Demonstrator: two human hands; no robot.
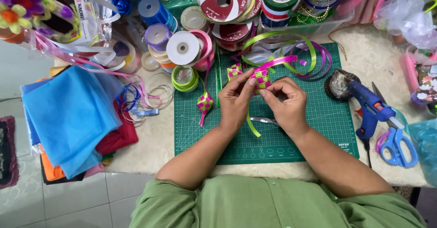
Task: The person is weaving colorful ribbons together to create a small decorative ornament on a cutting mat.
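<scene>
Both hands meet over a green cutting mat. My left hand and my right hand together pinch a small woven cube of pink and lime ribbon. Loose pink and green ribbon tails curl away from the cube toward the back of the mat. A green tail hangs down between my hands. Two finished woven cubes lie on the mat: one left of my left hand, another just behind it.
Many ribbon spools crowd the back of the table. A blue glue gun and blue-handled scissors lie at the right. Folded blue fabric is stacked at the left. Small metal scissors rest on the mat under my right hand.
</scene>
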